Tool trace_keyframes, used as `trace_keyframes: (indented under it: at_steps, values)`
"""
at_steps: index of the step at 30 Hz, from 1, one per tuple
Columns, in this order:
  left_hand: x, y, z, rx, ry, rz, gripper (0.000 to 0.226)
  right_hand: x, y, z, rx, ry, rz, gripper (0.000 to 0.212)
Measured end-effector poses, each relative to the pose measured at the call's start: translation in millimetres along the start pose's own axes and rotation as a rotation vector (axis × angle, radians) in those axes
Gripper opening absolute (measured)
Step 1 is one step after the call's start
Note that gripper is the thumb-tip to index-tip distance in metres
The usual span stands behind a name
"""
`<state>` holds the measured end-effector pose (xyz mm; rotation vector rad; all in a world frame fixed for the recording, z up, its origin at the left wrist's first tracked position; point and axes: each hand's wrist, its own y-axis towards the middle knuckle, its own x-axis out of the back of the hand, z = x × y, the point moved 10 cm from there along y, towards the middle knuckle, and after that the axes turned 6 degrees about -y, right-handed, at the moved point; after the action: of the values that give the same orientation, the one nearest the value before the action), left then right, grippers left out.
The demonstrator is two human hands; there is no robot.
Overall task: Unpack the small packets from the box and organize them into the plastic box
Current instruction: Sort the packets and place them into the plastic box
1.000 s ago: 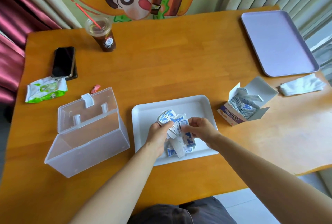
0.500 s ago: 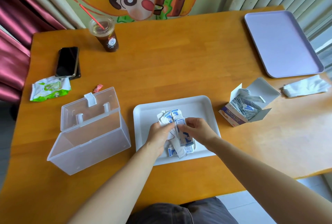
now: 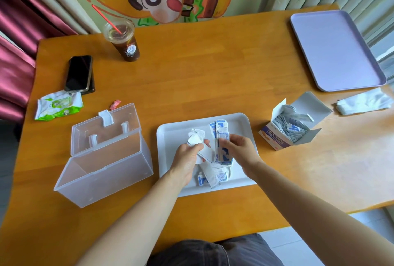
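Both hands work over a white tray (image 3: 170, 135) in front of me. My left hand (image 3: 186, 162) pinches a few white packets. Just to its right, my right hand (image 3: 239, 151) grips a stack of blue-and-white small packets (image 3: 221, 137) standing upright. More loose packets (image 3: 213, 177) lie on the tray under my hands. An open cardboard box (image 3: 292, 125) at the right holds several more packets. At the left of the tray stands the clear plastic box (image 3: 102, 163), its lid swung open and its inside bare.
A lilac tray (image 3: 334, 50) sits at the far right, with a white tissue (image 3: 362, 103) below it. At the far left are an iced drink cup (image 3: 124, 39), a phone (image 3: 78, 73), a green wipes pack (image 3: 58, 104) and a small red wrapper (image 3: 115, 103).
My hands have drawn slightly apart, splitting the bundle: the white packets stay in the left hand, the blue-and-white stack in the right. The camera has tilted a little.
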<state>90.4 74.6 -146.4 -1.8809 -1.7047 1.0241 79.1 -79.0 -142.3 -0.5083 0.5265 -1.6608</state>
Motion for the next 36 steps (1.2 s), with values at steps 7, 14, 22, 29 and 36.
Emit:
trace_keyframes:
  at_steps: [7, 14, 22, 29, 36]
  values:
    - [4, 9, -2, -0.019, -0.028, -0.013, 0.01, -22, -7, -25, -0.191, 0.032, 0.264, 0.019]
    - [-7, 8, -2, 0.004, -0.084, 0.04, 0.015, -7, -2, -17, -0.106, 0.027, 0.102, 0.019]
    - [14, 12, -2, -0.051, 0.067, -0.091, 0.005, -1, -3, -9, -0.074, 0.083, 0.125, 0.024]
    - [22, 10, -3, -0.062, 0.112, -0.131, 0.007, 4, -6, 1, 0.005, -0.017, -0.052, 0.006]
    - [14, 8, -3, -0.039, 0.113, -0.156, 0.005, -5, -12, 36, 0.35, -0.589, -0.094, 0.013]
